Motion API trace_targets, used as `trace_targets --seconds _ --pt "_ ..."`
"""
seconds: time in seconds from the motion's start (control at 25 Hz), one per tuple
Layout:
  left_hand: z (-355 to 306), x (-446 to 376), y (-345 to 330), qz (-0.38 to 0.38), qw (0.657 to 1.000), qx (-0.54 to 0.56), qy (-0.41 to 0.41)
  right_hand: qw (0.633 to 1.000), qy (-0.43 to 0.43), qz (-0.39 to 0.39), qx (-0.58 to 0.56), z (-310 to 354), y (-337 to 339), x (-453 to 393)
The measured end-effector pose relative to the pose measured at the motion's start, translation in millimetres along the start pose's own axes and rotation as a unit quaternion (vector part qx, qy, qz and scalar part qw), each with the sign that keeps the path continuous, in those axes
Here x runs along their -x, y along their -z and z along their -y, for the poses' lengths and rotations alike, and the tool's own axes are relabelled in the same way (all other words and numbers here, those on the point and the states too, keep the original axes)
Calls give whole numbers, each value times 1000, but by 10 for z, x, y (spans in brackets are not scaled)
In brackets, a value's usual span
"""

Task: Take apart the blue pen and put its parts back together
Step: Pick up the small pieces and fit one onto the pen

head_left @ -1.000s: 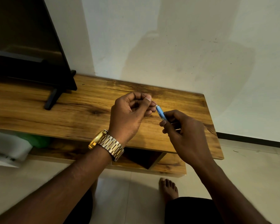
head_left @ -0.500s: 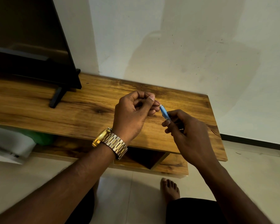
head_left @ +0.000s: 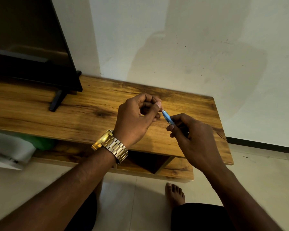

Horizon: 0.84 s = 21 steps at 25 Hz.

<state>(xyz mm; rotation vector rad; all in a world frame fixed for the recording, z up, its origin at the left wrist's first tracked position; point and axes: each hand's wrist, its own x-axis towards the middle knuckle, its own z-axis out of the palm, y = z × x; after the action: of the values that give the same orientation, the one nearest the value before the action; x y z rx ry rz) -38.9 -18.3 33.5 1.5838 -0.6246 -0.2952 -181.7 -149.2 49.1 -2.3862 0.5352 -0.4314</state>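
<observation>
At the bottom of the frame, one bare foot [head_left: 174,194] rests on the pale tiled floor [head_left: 137,202], between two forearms that reach up toward the centre. The left forearm wears one gold metal wristwatch [head_left: 110,145]. Above it, the left hand [head_left: 137,120] is curled, its thumb and fingertips pinched together at the upper end of the one blue pen [head_left: 167,117]; what they pinch is too small to make out, possibly the pen's tip or a small part. Just to the right, the right hand [head_left: 190,139] is closed around the pen's lower part, so that only a short blue length shows between the two hands, slanting from lower right to upper left. The pen is held in the air above the right half of one long wooden TV stand [head_left: 73,117], which spans the middle of the frame and has a lower shelf beneath. At the upper left, one dark flat-screen television [head_left: 28,47] stands on the wooden top, with one black foot [head_left: 56,100] showing. Behind everything rises a plain white wall [head_left: 190,39].
</observation>
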Motion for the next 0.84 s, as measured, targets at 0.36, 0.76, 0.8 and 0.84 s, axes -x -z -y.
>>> trace_targets --seconds 0.36,0.76,0.8,0.84 --pt "-32 -5 23 65 994 -86 -18 980 -85 33 -176 29 -137 -16" --pt "-22 -122 255 93 985 -148 1 964 -117 24 -238 20 -131 -49" --pt "8 -177 347 67 977 -201 3 961 -119 8 -250 15 -105 -63" --pt "53 -234 440 33 959 -280 5 956 -121 -10 -266 6 -70 -74"
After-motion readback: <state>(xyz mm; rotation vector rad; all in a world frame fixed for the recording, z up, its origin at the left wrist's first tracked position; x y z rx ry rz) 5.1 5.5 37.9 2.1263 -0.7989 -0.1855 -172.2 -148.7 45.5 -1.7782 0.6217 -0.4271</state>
